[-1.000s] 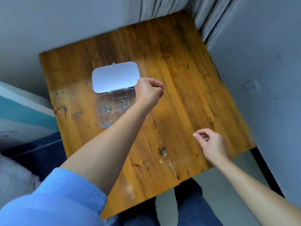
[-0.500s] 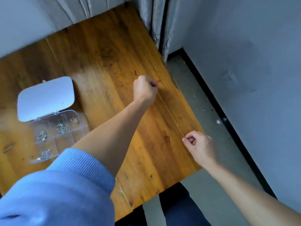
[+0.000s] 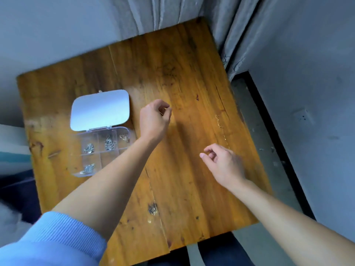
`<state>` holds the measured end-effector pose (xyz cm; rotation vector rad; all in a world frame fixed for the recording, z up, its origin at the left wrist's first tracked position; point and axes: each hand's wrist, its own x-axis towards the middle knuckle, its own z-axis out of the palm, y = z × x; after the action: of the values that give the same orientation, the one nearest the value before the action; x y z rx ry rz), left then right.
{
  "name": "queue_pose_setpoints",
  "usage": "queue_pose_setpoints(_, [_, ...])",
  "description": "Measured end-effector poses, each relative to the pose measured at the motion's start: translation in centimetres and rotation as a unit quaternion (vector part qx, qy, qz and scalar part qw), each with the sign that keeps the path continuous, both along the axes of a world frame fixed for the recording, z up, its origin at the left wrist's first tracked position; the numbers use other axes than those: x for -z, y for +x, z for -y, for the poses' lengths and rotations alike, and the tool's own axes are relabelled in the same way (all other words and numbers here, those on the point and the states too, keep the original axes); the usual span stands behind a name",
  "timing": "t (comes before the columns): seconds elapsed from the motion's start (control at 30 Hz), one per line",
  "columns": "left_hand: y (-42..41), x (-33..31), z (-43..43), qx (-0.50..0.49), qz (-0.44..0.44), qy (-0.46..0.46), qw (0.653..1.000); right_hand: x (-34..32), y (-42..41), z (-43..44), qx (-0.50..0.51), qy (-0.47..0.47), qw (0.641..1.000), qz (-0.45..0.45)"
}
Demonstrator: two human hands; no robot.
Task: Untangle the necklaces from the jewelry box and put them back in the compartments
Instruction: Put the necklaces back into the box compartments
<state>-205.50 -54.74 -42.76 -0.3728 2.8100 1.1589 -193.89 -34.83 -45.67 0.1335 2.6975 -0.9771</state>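
A clear plastic jewelry box [image 3: 108,158] sits on the left of the wooden table [image 3: 182,189], its white lid [image 3: 99,110] folded back. Small tangled silver chains [image 3: 108,143] lie in several compartments, and a gold-toned piece [image 3: 124,137] in the far right one. A thin gold necklace [image 3: 221,127] lies stretched out on the table near its right edge. My left hand [image 3: 154,120] hovers right of the box, fingers loosely curled, nothing in them. Just left of the necklace's near end is my right hand [image 3: 223,163], thumb and fingers apart, empty.
Grey curtains [image 3: 172,14] hang behind the table's far edge. A grey wall with a socket [image 3: 304,117] stands to the right, across a strip of floor [image 3: 269,150]. My legs [image 3: 221,254] are under the near edge.
Both hands were pinching the necklace's ends and holding it taut; they have let go, and it lies on the table. Both hands moved left, away from it. The camera swung left.
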Motion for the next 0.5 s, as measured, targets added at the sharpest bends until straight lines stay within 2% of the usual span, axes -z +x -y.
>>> queue_pose_setpoints(0.27, [6.2, -2.1, 17.6, -0.141, -0.008, -0.051, 0.989, -0.9, -8.5, 14.1, 0.008, -0.083, 0.995, 0.053])
queue_pose_setpoints(0.4, [9.3, -0.8, 23.3, -0.179, 0.027, -0.098, 0.979, -1.5, -12.0, 19.5, 0.063, -0.117, 0.986, 0.098])
queue_pose_setpoints(0.5, [11.1, 0.6, 25.0, -0.176, 0.061, -0.060, 0.981, -1.7, -14.3, 22.4, 0.121, -0.130, 0.976, 0.128])
